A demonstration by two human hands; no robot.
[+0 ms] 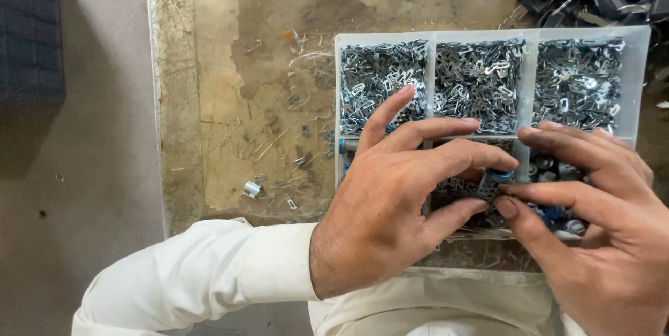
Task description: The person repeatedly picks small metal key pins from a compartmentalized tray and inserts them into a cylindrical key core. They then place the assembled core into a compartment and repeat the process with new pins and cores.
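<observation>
I see a small blue-capped metal part (496,181) pinched between my left hand (390,203) and right hand (592,217), over the near middle compartment of the clear divided tray (431,85); far compartments hold metal clips (477,81).

Packaging in view: one clear plastic compartment box (428,35), rectangular, pale translucent walls, sitting on the right half of the worn bench (209,99). Back row has three compartments, each filled with small bright metal clips (477,78). Front row is partly covered by the person's hands; it shows more metal pieces and some blue-and-black parts (554,214). Box front edge lies close to the bench's near edge. No lid seen. No labels, signs or screens in view
</observation>
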